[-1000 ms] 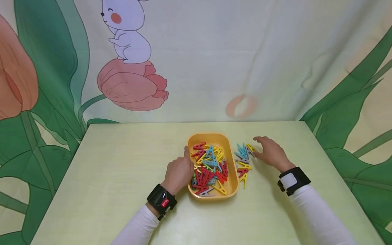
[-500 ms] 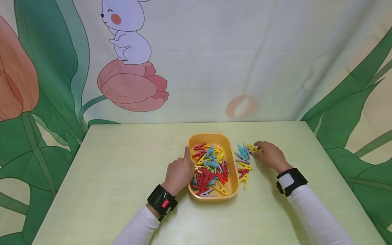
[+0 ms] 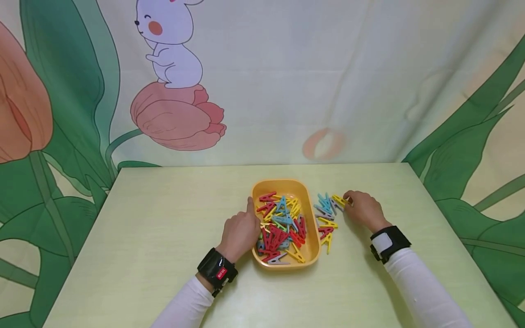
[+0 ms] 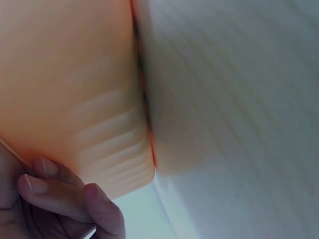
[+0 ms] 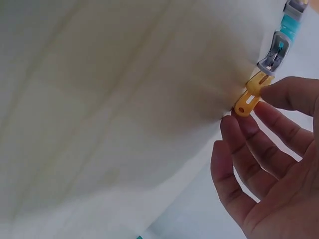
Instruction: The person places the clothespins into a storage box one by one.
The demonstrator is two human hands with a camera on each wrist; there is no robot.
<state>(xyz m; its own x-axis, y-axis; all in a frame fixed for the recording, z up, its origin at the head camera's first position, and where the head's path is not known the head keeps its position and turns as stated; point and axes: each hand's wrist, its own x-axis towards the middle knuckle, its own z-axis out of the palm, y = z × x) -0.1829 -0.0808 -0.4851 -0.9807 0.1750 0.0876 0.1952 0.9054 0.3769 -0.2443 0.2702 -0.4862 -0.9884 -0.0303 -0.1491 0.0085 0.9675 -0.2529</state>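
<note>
A yellow plastic tray [image 3: 311,246] full of red, yellow, blue, green and grey clothespins stands on the table. At its left side my left hand [image 3: 239,232] holds the rim, index finger stretched along it and other fingers curled by the outer wall [image 4: 104,114]. My right hand [image 3: 362,209] pinches a yellow clothespin [image 5: 247,102] between thumb and fingers, at the far end of a small group of clothespins right of the tray. Beside that clothespin lie a grey clothespin [image 5: 274,52] and blue clothespins [image 3: 325,202].
Down the tray's right side lie more loose clothespins: yellow [image 3: 327,241], red [image 3: 326,231] and grey. The pale table [image 3: 172,228] ends at the back against a curtain [image 3: 262,91] printed with flowers and a rabbit.
My right hand has come down onto the yellow clothespin, its fingers closing round the end, and the clothespin has shifted slightly right. The left hand and tray have stayed put.
</note>
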